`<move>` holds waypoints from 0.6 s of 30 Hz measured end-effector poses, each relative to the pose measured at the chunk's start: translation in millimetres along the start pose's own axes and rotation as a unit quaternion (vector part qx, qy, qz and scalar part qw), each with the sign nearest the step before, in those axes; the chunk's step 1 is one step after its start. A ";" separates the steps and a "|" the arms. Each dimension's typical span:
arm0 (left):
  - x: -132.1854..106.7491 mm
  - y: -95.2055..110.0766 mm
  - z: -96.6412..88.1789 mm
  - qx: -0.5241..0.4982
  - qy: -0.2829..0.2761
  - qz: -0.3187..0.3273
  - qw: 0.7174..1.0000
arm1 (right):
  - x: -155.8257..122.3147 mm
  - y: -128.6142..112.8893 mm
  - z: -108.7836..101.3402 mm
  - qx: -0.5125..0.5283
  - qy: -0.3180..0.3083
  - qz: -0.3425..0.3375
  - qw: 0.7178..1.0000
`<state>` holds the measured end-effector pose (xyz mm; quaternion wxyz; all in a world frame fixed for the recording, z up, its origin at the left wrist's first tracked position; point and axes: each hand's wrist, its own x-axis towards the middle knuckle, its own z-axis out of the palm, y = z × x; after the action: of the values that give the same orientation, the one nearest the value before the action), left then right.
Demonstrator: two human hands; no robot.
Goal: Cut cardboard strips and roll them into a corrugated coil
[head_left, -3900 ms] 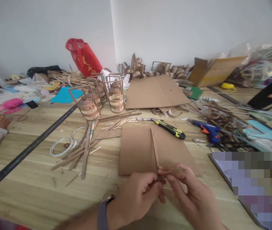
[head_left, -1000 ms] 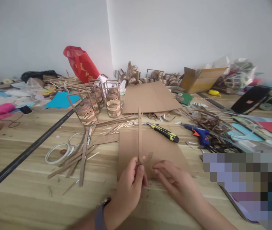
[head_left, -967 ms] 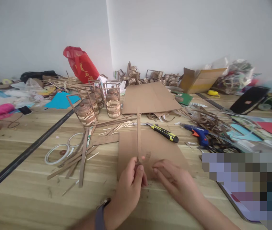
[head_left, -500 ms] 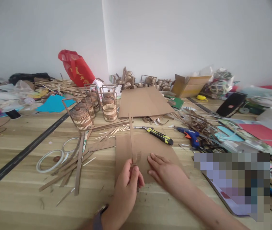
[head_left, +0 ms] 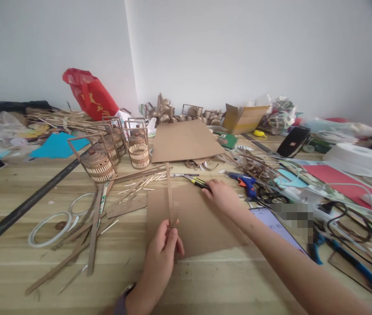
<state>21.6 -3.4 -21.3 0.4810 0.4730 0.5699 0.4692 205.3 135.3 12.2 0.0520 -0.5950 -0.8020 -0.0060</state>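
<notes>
My left hand (head_left: pixel 161 256) is closed, pinching a thin brown strip (head_left: pixel 169 192) that points away from me over a cardboard sheet (head_left: pixel 202 229). The strip's near end is hidden by the fingers. Beyond the sheet's middle, my right hand (head_left: pixel 224 197) has its fingers round the rear of a yellow-and-black utility knife (head_left: pixel 196 180). The knife lies at the sheet's far edge, blade end pointing left. Small pale sticks (head_left: pixel 154 178) and more brown strips (head_left: pixel 95 229) are scattered left of the sheet.
Small woven baskets (head_left: pixel 98 166) with handles stand at the left, near white rings (head_left: pixel 50 229). Another cardboard sheet (head_left: pixel 186 140) lies behind. On the right are a blue glue gun (head_left: pixel 245 181), a phone (head_left: pixel 277 225), blue-handled pliers (head_left: pixel 359 267) and cables.
My right hand has moved forward from lying flat on the cardboard to the utility knife's handle and closed on it. My left hand still holds the strip. The view has shifted rightward.
</notes>
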 end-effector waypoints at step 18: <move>4.4 0.2 -0.7 -0.054 0.018 -0.013 0.998 | -62.7 -6.8 -3.5 0.552 -0.099 -0.002 0.828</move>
<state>20.5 0.9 -21.5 0.5011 0.4303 0.5588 0.5015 217.0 73.2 10.4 0.2917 -0.4631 -0.6738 0.4965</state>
